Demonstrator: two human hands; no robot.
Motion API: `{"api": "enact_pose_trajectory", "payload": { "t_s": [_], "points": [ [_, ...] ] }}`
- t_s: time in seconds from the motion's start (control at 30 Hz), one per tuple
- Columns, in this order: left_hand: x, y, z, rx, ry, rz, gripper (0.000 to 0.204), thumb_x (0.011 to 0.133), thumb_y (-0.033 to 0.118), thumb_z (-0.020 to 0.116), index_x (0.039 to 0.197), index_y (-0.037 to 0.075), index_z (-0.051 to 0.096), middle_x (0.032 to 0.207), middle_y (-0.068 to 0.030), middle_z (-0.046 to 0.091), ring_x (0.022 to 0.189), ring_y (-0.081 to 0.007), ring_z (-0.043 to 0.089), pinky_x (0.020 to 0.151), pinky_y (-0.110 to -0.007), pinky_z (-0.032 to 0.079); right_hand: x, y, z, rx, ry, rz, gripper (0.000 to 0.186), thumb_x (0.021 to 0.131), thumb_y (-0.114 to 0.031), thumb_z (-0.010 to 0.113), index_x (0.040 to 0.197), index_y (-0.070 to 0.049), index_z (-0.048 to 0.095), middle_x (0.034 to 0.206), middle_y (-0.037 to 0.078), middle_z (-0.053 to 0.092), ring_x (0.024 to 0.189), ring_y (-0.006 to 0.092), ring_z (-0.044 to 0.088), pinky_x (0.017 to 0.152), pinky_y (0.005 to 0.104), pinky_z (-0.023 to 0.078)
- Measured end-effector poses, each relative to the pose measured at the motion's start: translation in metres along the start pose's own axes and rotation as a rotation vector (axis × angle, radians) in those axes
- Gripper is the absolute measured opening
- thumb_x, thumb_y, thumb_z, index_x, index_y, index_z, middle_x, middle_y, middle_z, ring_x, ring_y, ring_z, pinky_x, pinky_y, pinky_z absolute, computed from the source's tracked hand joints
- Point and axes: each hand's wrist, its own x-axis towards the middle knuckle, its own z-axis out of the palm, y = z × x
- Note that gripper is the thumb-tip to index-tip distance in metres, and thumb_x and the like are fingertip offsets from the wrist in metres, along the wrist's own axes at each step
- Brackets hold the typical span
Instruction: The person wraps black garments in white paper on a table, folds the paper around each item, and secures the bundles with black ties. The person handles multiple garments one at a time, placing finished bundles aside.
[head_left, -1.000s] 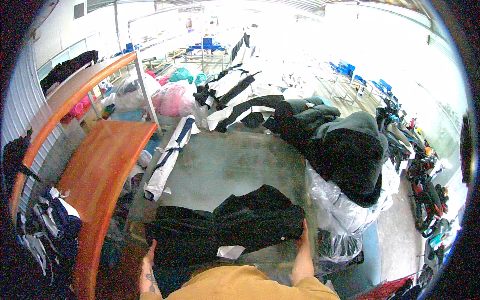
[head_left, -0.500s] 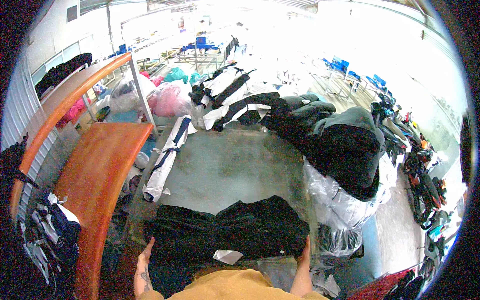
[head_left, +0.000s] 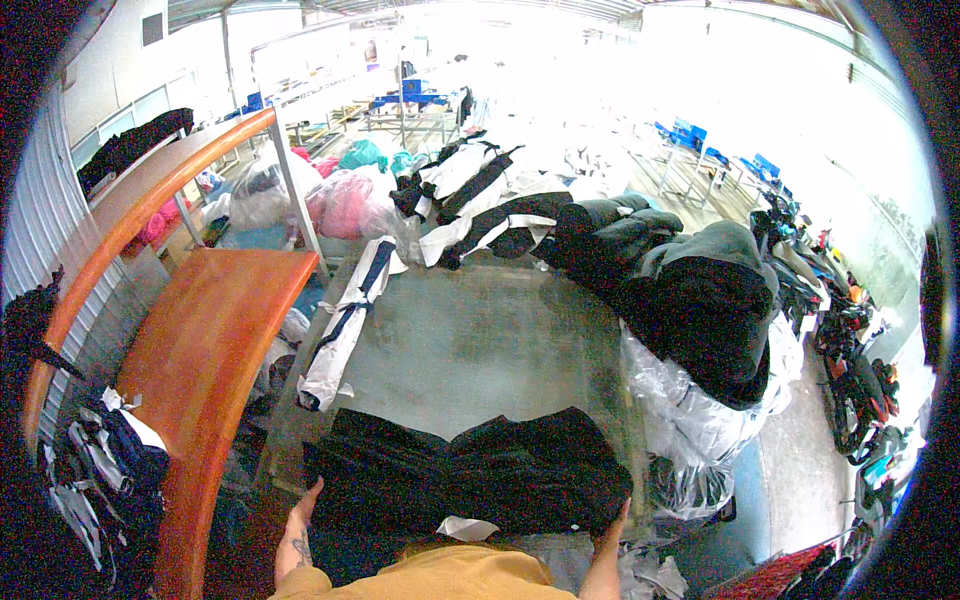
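Observation:
A wide stack of black cloth pieces (head_left: 470, 472) lies along the near edge of the grey table. My left hand (head_left: 301, 510) grips its left end, thumb showing on the outside and the other fingers tucked under the cloth. At the opposite end my right hand (head_left: 611, 530) holds the stack in the same way, its fingers mostly hidden. A white scrap of paper (head_left: 467, 528) sits at the stack's near edge, close to my body. Further left on the table is a long tied bundle of white and navy pieces (head_left: 350, 325).
The grey tabletop (head_left: 480, 330) stretches beyond the stack. Dark cloth bundles (head_left: 510, 222) line its far edge. A big black-and-grey fabric heap (head_left: 705, 310) rests on clear plastic bags (head_left: 690, 430) at right. An orange-brown shelf (head_left: 215, 330) stands at left.
The view has shifted slightly, so everything sits a little lower and to the right. Both hands stay at the ends of the black stack; less of the white scrap shows.

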Motion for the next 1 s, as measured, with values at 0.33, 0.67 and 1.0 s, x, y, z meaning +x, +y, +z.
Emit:
{"api": "enact_pose_trajectory", "payload": {
  "t_s": [0.33, 0.67, 1.0],
  "points": [
    [-0.004, 0.001, 0.009, -0.041, 0.010, 0.004, 0.089, 0.085, 0.069, 0.065, 0.147, 0.007, 0.046, 0.141, -0.0105, 0.054, 0.125, -0.0295, 0.054, 0.106, -0.049, 0.043, 0.009, 0.000, -0.014, -0.037, -0.052, -0.006, 0.084, 0.094, -0.072, 0.045, 0.156, -0.016, 0.036, 0.156, 0.012, 0.043, 0.137, 0.0399, 0.045, 0.111, 0.0606, 0.040],
    [-0.015, 0.002, 0.017, -0.098, 0.039, 0.014, 0.086, 0.085, 0.067, 0.067, 0.144, 0.007, 0.049, 0.137, -0.0103, 0.057, 0.121, -0.0291, 0.056, 0.103, -0.048, 0.045, 0.017, 0.001, -0.023, 0.026, 0.068, 0.082, 0.085, 0.093, -0.073, 0.046, 0.154, -0.014, 0.039, 0.153, 0.013, 0.046, 0.135, 0.0395, 0.048, 0.109, 0.0599, 0.042],
    [-0.022, -0.008, 0.020, -0.148, 0.056, 0.019, 0.082, 0.085, 0.064, 0.069, 0.142, 0.007, 0.052, 0.133, -0.0101, 0.060, 0.116, -0.0288, 0.059, 0.101, -0.047, 0.047, 0.019, 0.003, -0.033, 0.002, 0.013, 0.016, 0.083, 0.094, -0.071, 0.046, 0.154, -0.015, 0.039, 0.153, 0.013, 0.046, 0.134, 0.0396, 0.048, 0.108, 0.0605, 0.043]
  ]
}}
